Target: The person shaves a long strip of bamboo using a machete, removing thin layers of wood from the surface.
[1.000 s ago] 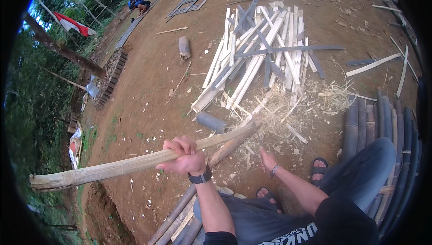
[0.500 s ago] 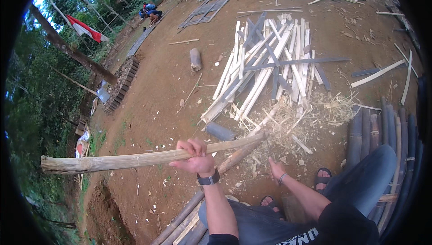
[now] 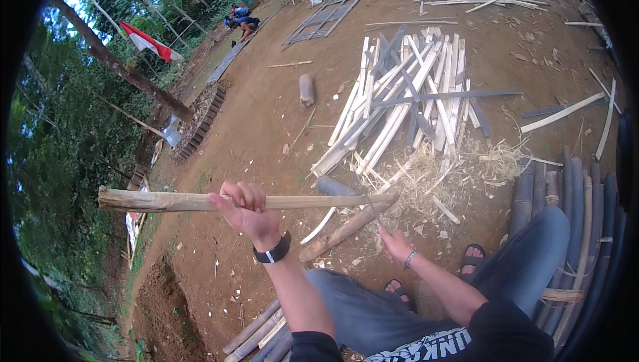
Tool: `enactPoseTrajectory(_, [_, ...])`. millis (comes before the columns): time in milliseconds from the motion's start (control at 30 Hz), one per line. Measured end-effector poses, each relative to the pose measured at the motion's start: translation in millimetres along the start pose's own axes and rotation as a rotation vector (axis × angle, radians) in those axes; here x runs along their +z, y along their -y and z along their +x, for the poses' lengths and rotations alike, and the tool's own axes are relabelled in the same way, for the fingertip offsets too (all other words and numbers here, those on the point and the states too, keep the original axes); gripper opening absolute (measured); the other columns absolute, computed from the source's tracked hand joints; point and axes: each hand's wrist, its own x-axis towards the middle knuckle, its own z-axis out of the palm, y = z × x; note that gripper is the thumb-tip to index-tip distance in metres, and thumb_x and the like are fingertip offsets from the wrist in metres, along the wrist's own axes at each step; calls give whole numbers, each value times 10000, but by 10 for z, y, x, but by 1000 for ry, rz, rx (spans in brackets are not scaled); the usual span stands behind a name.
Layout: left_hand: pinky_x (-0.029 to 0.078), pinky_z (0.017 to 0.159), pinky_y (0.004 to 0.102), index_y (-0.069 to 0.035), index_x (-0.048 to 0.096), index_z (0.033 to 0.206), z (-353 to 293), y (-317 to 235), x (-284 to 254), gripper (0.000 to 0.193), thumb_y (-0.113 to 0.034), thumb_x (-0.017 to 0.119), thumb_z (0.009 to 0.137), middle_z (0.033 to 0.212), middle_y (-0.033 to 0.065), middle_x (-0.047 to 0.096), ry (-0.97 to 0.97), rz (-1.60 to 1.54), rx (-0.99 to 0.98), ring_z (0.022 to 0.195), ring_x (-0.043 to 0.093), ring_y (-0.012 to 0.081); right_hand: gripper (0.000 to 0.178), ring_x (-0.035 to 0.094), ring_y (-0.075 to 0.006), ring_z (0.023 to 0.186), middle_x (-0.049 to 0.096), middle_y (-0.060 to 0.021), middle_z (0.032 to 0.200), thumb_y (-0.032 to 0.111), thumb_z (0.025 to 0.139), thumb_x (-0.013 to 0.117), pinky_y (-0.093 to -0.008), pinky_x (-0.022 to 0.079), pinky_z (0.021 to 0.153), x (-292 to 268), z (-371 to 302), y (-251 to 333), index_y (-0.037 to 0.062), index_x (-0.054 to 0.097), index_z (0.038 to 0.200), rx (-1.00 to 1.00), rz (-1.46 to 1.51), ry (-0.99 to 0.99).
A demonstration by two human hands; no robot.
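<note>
The left hand (image 3: 245, 210) is raised, forearm coming up from six o'clock, fingers wrapped tight around a long bamboo pole (image 3: 166, 200) held level, its far end pointing to nine o'clock. The right hand (image 3: 395, 245) is low near the ground, closed on a thin blade-like tool; the grip is hard to make out. A shorter bamboo stick (image 3: 346, 229) lies between the hands on the dirt. At twelve o'clock lies a pile of split bamboo slats (image 3: 406, 96), with shavings (image 3: 459, 169) at two o'clock.
</note>
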Motion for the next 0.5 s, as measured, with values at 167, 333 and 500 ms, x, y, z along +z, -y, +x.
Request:
enactPoseTrajectory(167, [138, 402, 245, -160, 272, 603, -150, -101, -245, 579, -632, 415, 908, 479, -68, 185, 229, -86, -45, 408, 149, 64, 710, 468, -141, 386, 465, -39, 474, 670, 899, 364, -313, 387, 393, 213, -416, 221, 75, 429, 516, -181, -113, 140])
enactPoseTrajectory(333, [122, 385, 258, -144, 262, 555, -317, -109, -381, 628, -653, 381, 903, 437, -65, 204, 260, -159, -27, 377, 161, 71, 692, 469, -150, 414, 446, -22, 470, 670, 901, 349, -312, 401, 417, -87, -79, -204, 88, 432, 537, 99, -73, -17])
enactPoseTrajectory(500, [116, 386, 252, -157, 265, 562, -354, -135, -440, 618, -663, 381, 897, 443, -68, 203, 335, -132, -16, 392, 140, 61, 721, 466, -138, 368, 415, -9, 409, 685, 889, 364, -329, 423, 422, 254, -421, -84, 116, 410, 448, -39, -6, 143])
